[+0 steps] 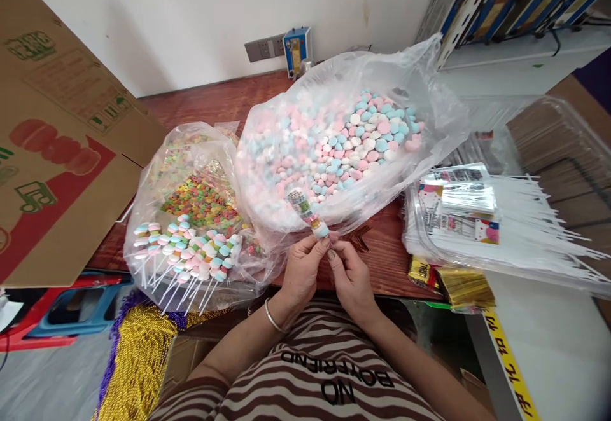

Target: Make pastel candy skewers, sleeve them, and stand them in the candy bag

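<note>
My left hand (303,267) pinches the lower end of a small clear printed wrapper (300,203) with pastel candies inside. Close beside it, my right hand (351,275) has its fingers closed at the base of the same wrapper; what lies between those fingers is too small to make out. Behind both hands spreads a large clear bag (267,135) of pink, blue and white candies (367,135). To the left, candy skewers on white sticks (191,249) lie over a bag of small colorful ring candies (200,201).
A plastic tray (413,217) at the right holds white sticks (525,217) and printed wrappers (468,192). Gold twist ties (465,287) lie at the table's front edge. A cardboard box (62,128) stands at the left. A small blue device (296,49) is by the wall.
</note>
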A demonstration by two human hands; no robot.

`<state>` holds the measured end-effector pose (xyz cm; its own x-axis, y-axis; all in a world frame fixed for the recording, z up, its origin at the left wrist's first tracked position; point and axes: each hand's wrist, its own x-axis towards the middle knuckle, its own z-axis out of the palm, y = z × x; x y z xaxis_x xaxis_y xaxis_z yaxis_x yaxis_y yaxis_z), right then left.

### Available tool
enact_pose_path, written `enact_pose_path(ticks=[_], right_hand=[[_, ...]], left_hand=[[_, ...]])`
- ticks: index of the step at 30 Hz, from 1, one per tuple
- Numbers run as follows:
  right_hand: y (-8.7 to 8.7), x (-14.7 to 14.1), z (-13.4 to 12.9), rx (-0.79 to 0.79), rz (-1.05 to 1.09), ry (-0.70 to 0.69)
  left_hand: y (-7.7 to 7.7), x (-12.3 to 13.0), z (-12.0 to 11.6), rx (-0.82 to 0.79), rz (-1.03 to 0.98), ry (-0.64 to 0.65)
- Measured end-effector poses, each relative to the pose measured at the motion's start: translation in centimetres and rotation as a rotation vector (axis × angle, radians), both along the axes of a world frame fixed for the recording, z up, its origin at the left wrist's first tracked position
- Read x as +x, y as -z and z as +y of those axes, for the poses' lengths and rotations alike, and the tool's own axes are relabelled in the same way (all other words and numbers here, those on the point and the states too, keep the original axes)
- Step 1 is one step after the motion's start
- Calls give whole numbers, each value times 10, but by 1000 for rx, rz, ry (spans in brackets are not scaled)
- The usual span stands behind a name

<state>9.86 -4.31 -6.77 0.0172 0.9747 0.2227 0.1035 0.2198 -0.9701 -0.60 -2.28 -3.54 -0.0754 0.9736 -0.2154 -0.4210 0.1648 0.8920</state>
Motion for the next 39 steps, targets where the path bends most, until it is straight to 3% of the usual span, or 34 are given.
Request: enact_pose_path(ticks=[2,5,8,11,16,19,22,26,28,30,34,36,39], right_hand=[[5,2,0,170,-219,113],[12,3,3,386,-534,176],[11,5,6,463,-598,146],[2,6,5,339,-339,50],[-14,2,-4,-181,422,-155],[-21,-1,-7,-356,777,-270],[-27,-5,-5,-494,958,-364],[-23,-8,-2,-588,1038,-465],[-15,-3,-2,-576,925,-497],[-5,10,-2,-482,605,-430],[15,50,4,-168,-324,71],[21,65,16,-160,-711,247],[23,70,42,-260,-1117,334]], left_hand=[[-2,1,1,-38,-46,-9],[-3,3,1,-79,-84,-7],[-3,3,-2,-88,-110,51],[-3,0,-5,-38,-175,128],[0,-7,-4,-62,-330,226],[8,-11,-1,-119,-402,255],[16,-13,0,-137,-414,270],[17,-15,0,-101,-325,182],[13,-20,2,-55,-252,139],[8,-29,5,16,-150,96],[-1,-50,8,203,78,14],[-3,-54,6,244,128,17],[-1,-53,1,256,150,76]])
